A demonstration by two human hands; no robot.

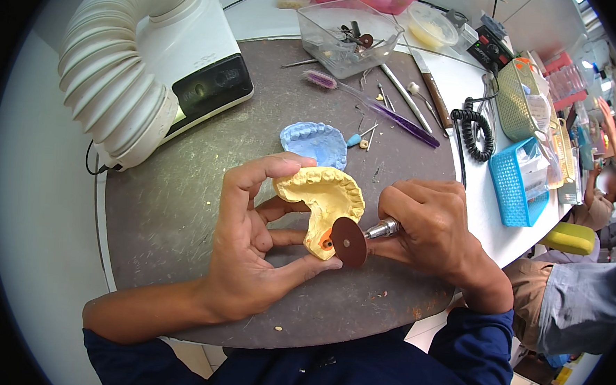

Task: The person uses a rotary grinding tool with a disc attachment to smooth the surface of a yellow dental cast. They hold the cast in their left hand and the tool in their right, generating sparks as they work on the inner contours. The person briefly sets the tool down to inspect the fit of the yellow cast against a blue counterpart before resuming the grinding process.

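Note:
My left hand (250,238) grips a yellow plaster dental model (321,200) between the thumb at its lower end and the fingers at its upper left rim. Its row of teeth curves along the top and right side. An orange-red patch with a dark spot shows near the lower end. My right hand (428,223) is closed round a silver rotary handpiece (383,229). A brown cutting disc (349,243) on its tip overlaps the model's lower right; whether it touches cannot be made out. A blue dental model (315,143) lies just beyond on the grey work surface.
A white dust extractor with a ribbed hose (113,64) stands at left. Behind are a clear bin (347,38) of small tools, a purple toothbrush (375,107) and a knife (432,91). Baskets (517,182) and a coiled cord (475,131) sit right. Another person (581,304) is at far right.

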